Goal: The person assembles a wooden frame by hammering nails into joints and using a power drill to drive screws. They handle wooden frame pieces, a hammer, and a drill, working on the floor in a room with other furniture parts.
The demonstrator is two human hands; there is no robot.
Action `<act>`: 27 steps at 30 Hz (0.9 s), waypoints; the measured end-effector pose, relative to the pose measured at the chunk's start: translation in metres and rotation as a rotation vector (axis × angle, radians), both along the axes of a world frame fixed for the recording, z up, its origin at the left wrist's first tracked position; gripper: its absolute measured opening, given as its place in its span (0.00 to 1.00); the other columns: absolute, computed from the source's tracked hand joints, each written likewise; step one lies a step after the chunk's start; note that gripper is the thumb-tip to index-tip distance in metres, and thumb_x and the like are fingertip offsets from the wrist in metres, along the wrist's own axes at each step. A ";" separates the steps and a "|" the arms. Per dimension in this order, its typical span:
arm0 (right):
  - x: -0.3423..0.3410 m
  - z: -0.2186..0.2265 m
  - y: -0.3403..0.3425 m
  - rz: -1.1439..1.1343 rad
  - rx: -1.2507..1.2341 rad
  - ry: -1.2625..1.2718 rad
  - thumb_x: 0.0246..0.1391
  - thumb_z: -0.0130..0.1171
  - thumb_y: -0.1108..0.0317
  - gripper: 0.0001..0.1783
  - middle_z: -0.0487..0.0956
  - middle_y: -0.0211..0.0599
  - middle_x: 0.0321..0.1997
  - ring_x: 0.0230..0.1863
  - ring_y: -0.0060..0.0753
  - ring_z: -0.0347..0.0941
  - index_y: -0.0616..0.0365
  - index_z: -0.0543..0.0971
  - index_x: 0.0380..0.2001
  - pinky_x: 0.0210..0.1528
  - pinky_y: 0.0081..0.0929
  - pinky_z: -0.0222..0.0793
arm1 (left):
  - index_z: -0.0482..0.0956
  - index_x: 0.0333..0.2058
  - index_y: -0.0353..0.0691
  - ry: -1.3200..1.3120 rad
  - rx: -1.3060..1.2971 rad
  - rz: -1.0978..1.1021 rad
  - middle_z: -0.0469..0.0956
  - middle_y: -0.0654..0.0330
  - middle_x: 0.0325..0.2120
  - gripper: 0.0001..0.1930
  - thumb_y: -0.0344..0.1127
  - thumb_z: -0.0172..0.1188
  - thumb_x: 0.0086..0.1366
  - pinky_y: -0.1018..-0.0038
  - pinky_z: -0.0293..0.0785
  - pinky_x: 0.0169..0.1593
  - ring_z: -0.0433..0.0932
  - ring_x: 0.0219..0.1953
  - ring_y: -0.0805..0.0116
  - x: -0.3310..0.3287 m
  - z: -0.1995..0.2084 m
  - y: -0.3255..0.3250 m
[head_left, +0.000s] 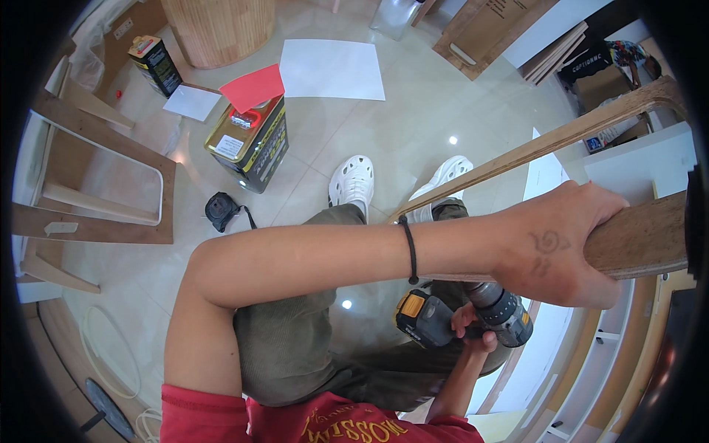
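My left arm reaches across my lap to the right. My left hand (554,244) is closed around one bar of a curved-corner wooden frame (639,235), its thumb and fingers on opposite sides. Below that wrist, my right hand (474,330) is wrapped around the grip of a black cordless drill (509,319) with a yellow-marked battery. The drill's chuck points up toward the underside of the frame's bar; its tip is hidden behind my left forearm. The frame's other bar slants away above my left hand, past my shoes.
A tall metal can (251,144) with a red sheet (253,88) on top stands ahead left, a tape measure (221,212) near it. A smaller can (155,66), white paper (332,70) and a round wooden stool (219,29) lie beyond. Wooden frame furniture (92,229) stands left, white shelving right.
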State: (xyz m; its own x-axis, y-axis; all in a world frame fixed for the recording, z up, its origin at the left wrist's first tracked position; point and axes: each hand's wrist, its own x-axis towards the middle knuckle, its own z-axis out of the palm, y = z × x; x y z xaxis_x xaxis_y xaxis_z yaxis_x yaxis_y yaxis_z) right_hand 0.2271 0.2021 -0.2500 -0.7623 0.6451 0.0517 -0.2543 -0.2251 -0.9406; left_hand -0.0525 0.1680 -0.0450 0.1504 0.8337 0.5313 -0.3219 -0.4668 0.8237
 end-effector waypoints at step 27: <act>-0.010 -0.003 -0.010 -0.400 0.106 0.081 0.40 0.65 0.32 0.47 0.78 0.42 0.40 0.28 0.35 0.76 0.61 0.69 0.52 0.28 0.30 0.74 | 0.74 0.33 0.30 -0.173 0.030 0.065 0.75 0.60 0.23 0.16 0.36 0.62 0.49 0.76 0.69 0.31 0.71 0.26 0.76 0.012 -0.006 0.027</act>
State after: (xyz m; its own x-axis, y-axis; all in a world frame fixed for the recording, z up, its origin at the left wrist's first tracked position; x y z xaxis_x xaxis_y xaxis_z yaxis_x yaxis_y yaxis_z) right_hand 0.2173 0.1925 -0.2531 -0.4432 0.8775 0.1834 -0.3764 0.0035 -0.9264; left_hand -0.0402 0.1949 -0.0508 0.0006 0.8219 0.5697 -0.4258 -0.5153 0.7438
